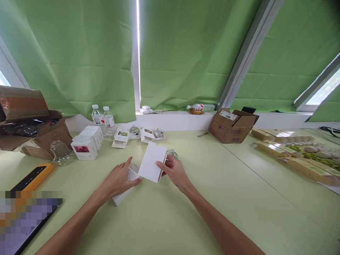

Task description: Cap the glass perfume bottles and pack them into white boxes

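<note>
My right hand [174, 171] grips a flat white carton [152, 162] by its right edge and holds it tilted up off the pale green table [186, 212]. My left hand [118, 179] lies flat, fingers apart, on a second white box [122, 196] that rests on the table; its thumb points toward the carton. A small glass jar [172, 153] sits just behind my right hand, partly hidden by it.
Several white product boxes [87, 143], a clear glass jar [60, 152] and two water bottles [103, 120] stand at the left. Brown cardboard boxes sit far left [32, 124] and at the back right [231, 125]. Long packaged trays [297, 154] lie at the right; an orange device [32, 178] near left.
</note>
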A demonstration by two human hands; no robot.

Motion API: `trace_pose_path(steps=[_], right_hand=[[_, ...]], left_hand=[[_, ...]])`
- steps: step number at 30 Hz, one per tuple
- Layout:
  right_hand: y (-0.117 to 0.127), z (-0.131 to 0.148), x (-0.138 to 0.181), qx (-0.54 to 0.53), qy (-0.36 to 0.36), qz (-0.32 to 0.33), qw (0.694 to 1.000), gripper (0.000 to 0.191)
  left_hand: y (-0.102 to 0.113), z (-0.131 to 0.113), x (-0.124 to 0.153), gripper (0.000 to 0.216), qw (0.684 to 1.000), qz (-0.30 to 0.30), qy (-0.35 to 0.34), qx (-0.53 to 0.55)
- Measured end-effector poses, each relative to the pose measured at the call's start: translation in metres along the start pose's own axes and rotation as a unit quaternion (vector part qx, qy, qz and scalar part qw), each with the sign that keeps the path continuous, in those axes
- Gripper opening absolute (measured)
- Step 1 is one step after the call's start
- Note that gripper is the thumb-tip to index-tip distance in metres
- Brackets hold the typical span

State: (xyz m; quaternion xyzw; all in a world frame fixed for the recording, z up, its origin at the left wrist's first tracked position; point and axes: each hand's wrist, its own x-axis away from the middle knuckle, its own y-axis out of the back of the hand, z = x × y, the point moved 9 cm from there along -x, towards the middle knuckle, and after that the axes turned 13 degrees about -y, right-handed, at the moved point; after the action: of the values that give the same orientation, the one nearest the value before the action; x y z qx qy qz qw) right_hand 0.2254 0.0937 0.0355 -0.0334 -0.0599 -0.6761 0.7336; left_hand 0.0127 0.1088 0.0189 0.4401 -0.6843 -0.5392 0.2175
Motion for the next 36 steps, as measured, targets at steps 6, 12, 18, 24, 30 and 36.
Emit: trace_pose_path(steps=[6,12,18,24,30,36], right_hand=[[0.001,0.004,0.004,0.007,0.018,-0.011,1.0,0.04],[0.011,0.02,0.013,-0.045,0.081,-0.078,0.993,0.04],[0.02,0.031,0.023,-0.089,0.123,-0.133,0.979,0.037],[0.021,0.032,0.027,-0.086,0.133,-0.152,0.976,0.034],[0.019,0.035,0.028,-0.095,0.138,-0.147,0.975,0.035],[0.019,0.038,0.033,-0.098,0.159,-0.157,0.97,0.032]], left_hand=[[0.009,-0.007,0.002,0.083,0.998,-0.033,0.046,-0.017],[0.029,-0.019,0.003,0.072,0.99,-0.136,0.033,0.014],[0.037,-0.033,0.006,0.064,0.978,-0.202,-0.023,0.04],[0.04,-0.046,0.007,0.039,0.975,-0.208,-0.067,0.034],[0.039,-0.054,0.008,0.039,0.969,-0.216,-0.113,0.025],[0.04,-0.048,0.009,0.063,0.972,-0.216,-0.079,0.037]])
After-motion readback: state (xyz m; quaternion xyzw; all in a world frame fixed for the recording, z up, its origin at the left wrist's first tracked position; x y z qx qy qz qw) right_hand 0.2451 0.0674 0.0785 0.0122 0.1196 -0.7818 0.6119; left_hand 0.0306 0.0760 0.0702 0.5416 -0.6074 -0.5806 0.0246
